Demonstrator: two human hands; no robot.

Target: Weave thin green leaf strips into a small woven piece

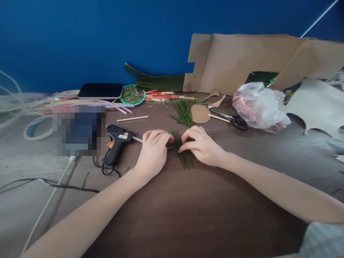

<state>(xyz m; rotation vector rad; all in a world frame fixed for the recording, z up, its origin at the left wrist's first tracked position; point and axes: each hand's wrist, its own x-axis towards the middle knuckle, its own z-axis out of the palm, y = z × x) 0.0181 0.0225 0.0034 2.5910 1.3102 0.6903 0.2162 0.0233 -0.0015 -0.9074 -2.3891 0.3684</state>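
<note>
Both hands are on a small bundle of crossed green leaf strips [186, 160] on the brown table. My left hand [153, 152] has its fingers closed at the left side of the strips. From the right, my right hand [203, 147] pinches them between thumb and fingers. Part of the bundle is hidden behind the fingers. Just beyond lies a pile of cut green strips [184, 111], touching a round cardboard disc [200, 114] with a wooden stick [219, 118]. A black glue gun [116, 143] rests left of my left hand.
Black-handled scissors [238, 122] lie beside a plastic bag [260, 107] at right. Folded cardboard [242, 53] stands against the blue wall. A phone [100, 91], a green-rimmed round tray [133, 95] and a loose stick [132, 118] are at left. Cables [51, 184] cross the left side.
</note>
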